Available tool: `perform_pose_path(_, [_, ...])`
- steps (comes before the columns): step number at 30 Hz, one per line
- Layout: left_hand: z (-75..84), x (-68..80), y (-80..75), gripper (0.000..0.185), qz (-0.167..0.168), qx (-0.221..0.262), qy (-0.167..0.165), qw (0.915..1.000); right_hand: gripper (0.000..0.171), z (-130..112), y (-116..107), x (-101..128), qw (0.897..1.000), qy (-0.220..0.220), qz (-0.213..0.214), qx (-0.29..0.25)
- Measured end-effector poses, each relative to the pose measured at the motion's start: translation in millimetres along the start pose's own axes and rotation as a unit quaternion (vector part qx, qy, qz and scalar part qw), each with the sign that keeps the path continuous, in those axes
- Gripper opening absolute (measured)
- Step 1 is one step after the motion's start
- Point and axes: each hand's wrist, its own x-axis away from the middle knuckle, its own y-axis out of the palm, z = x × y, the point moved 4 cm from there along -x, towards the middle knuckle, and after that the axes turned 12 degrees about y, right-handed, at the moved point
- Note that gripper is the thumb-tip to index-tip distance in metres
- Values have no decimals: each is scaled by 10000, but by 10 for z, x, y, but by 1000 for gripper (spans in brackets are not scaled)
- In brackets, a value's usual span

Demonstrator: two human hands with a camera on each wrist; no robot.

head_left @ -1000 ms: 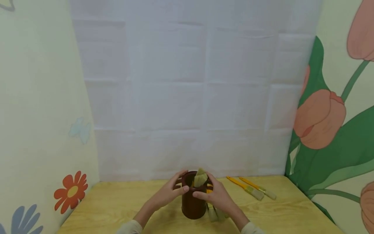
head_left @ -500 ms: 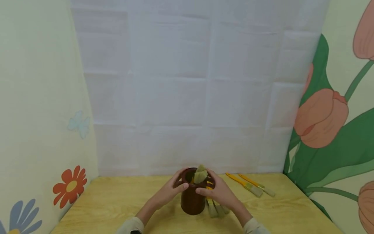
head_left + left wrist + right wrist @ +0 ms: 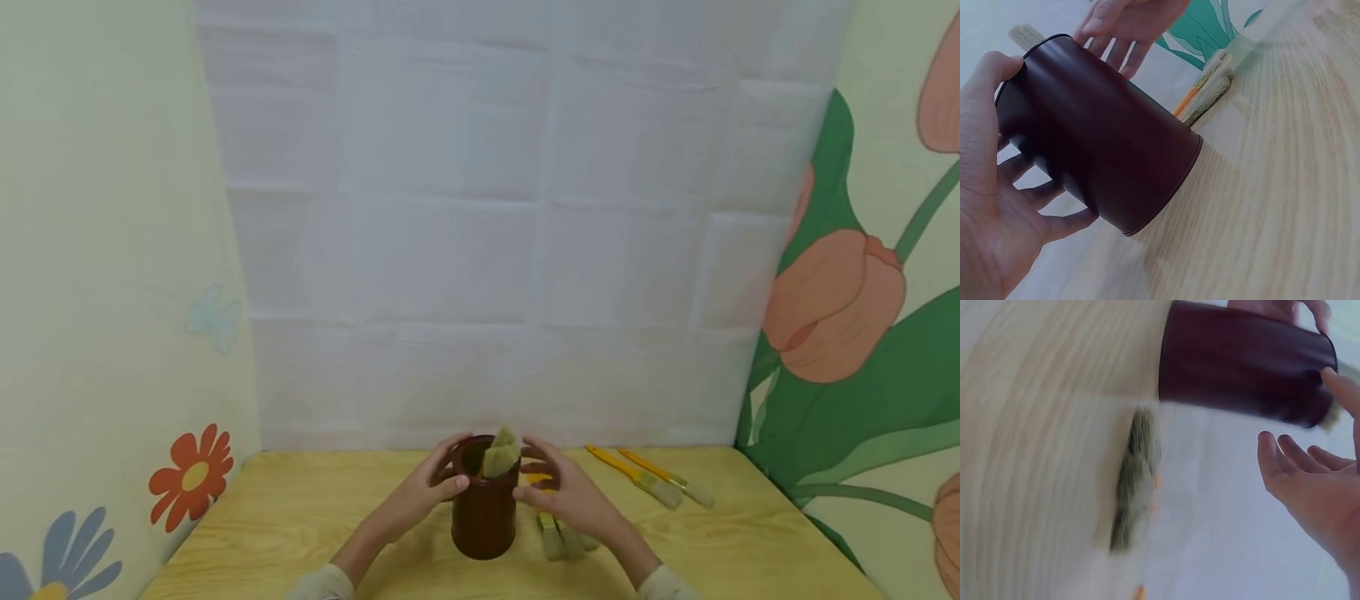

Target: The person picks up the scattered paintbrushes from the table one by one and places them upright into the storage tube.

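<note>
A dark brown cylindrical brush holder (image 3: pixel 483 521) stands upright on the table. Bristles of paintbrushes (image 3: pixel 502 454) stick up out of its mouth. My left hand (image 3: pixel 420 492) grips the holder near its rim, thumb in front and fingers round the far side, as the left wrist view shows. To the right of the holder is my right hand (image 3: pixel 566 492), its fingers loosely bent and spread. Its thumb tip is at the holder's side; whether it touches cannot be told. Several paintbrushes (image 3: pixel 553 542) lie under and beside the right hand, their handles partly hidden by it.
Two more paintbrushes with orange handles (image 3: pixel 648 483) lie at the back right of the wood-grain table (image 3: pixel 300 525). A white creased sheet (image 3: pixel 450 250) hangs behind. Flower-patterned walls (image 3: pixel 862 417) flank the table on both sides.
The brush holder has shifted a little to the left, away from the lying paintbrushes, with my left hand still holding it. My right hand's fingers have come off its side.
</note>
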Motion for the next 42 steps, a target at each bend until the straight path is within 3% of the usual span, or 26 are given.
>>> perform_pose_path(5, [-7, 47, -24, 58, 35, 36, -60, 10000, 72, 120, -347, 111, 9966, 272, 363, 693])
perform_pose_path(8, [18, 102, -67, 58, 38, 49, -118, 9999, 65, 223, -581, 120, 9881, 279, 701, 1344])
perform_pose_path(14, [58, 145, -120, 57, 43, 120, -129, 9998, 45, 500, -1013, 167, 9494, 367, 1623, 2662])
perform_pose_path(22, [48, 110, -82, 58, 114, 239, -246, 9993, 44, 961, -1580, 352, 9151, 1114, 1800, 3431])
perform_pose_path(26, [26, 91, -64, 58, 130, 316, -242, 9991, 39, 1147, -1831, 480, 9006, 1230, 1921, 3701])
perform_pose_path(35, [10, 40, -2, 58, -12, 433, -162, 9989, 26, 1295, -2018, 718, 8737, 1208, 2020, 4257])
perform_pose_path(42, [-32, -7, 14, 58, 2, 422, -178, 9990, 20, 1353, -2042, 761, 8631, 1185, 2268, 4353])
